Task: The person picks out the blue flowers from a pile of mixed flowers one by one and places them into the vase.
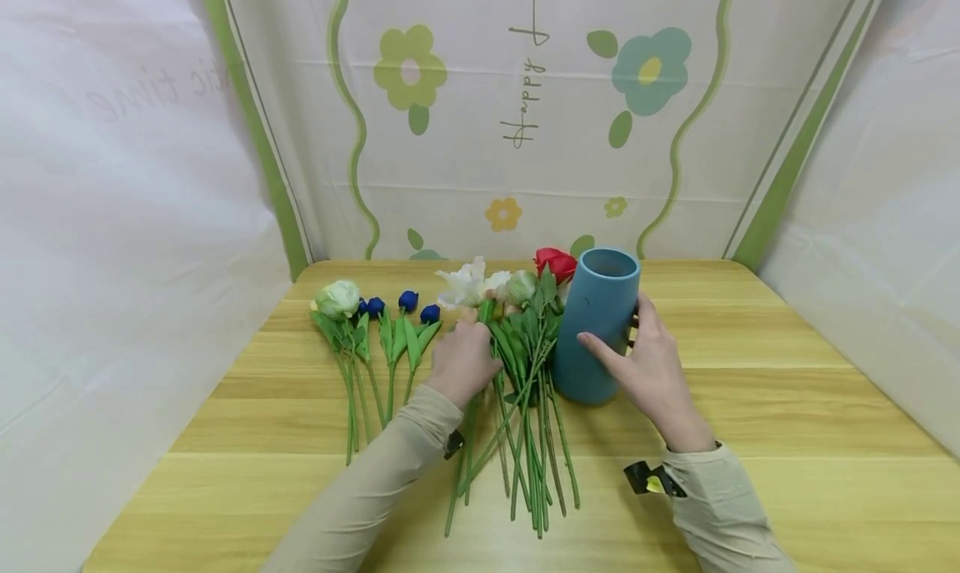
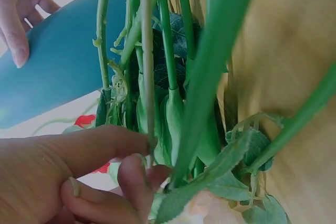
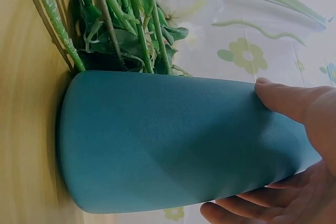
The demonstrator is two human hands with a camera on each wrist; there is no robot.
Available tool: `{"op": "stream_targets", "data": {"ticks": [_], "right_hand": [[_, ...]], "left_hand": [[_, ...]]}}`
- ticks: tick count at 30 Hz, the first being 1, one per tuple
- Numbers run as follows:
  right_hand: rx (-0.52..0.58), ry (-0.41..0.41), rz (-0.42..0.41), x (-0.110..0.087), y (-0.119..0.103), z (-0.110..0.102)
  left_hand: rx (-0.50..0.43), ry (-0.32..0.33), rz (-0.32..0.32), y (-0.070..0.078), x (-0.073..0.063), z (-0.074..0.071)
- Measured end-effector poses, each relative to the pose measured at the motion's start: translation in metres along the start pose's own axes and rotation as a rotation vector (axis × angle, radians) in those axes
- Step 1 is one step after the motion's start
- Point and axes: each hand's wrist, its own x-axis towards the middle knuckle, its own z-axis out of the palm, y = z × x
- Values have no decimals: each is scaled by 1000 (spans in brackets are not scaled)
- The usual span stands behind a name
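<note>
A blue vase (image 1: 596,331) stands upright on the table, right of the flowers. My right hand (image 1: 654,377) holds its right side, with the thumb across the front and the fingers behind, as the right wrist view shows on the vase (image 3: 173,140). Among the pile of flowers, my left hand (image 1: 465,360) pinches a thin stem (image 2: 148,61) between thumb and fingers. Close above that hand are a white flower (image 1: 467,284) with ruffled petals and a pale green bloom (image 1: 522,287). A red rose (image 1: 556,263) lies by the vase's rim. Which bloom the pinched stem carries is hidden.
Left of the pile lie a white-green flower (image 1: 339,299) and several blue tulips (image 1: 408,300). Many crossed green stems (image 1: 536,473) point toward the front of the wooden table (image 1: 750,406). A printed cloth (image 1: 465,164) hangs behind, with white cloth at both sides.
</note>
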Motion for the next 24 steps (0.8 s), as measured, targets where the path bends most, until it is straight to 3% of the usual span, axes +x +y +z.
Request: {"op": "stream_targets", "data": {"ticks": [6,8,10,18,24], "right_hand": [[2,-6,8,-1,-1,-1],[4,-6,9,-1,-1,0],[4,-5,8,-1,-1,0],[4,-13,15,-1,0,0],[5,-17,16,-1,-1,-1]], "left_hand": [[-24,149,59,0,-1,-1],[-26,169,81,1,-2,-2],[-12,152,91,2,-3,-3],[40,-47,27,-2,-6,-3],[62,-69,0,-9,-6,1]]}}
